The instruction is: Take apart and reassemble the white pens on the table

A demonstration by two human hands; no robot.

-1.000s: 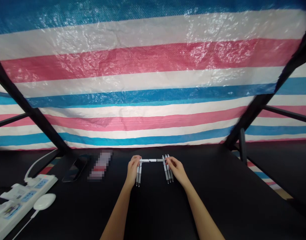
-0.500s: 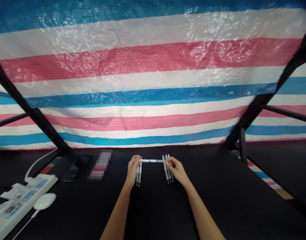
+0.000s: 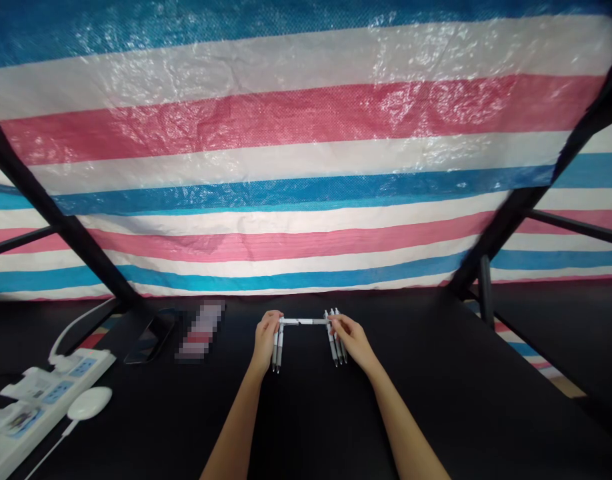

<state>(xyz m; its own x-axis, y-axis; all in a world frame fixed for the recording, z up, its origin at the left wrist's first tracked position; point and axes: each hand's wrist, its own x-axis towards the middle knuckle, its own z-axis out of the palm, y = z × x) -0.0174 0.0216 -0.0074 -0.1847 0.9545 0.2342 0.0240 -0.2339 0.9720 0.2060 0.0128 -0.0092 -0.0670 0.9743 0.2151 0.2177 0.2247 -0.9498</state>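
Left grip (image 3: 266,338) and right grip (image 3: 353,335) hold one pen (image 3: 306,322).

A shiny plastic sheet (image 3: 306,167) with blue, white and pink stripes hangs behind the black tabletop (image 3: 306,427). On the left lie a white power strip (image 3: 56,393) with plugs (image 3: 63,364) in it, a round white pad (image 3: 89,403) with a cord (image 3: 65,433), a dark smartphone (image 3: 149,343) and 1 blurred-out thing (image 3: 201,333).

Open lane on the table (image 3: 311,413) between two pens (image 3: 279,357) and three pens (image 3: 339,351), capped by the crosswise pen (image 3: 303,322) spanning left hand (image 3: 266,340) to right hand (image 3: 354,340). Wide room right, out to the frame bar (image 3: 501,233). Left tighter: phone (image 3: 149,341), power strip (image 3: 41,417). Striped sheet (image 3: 296,197) closes the back.
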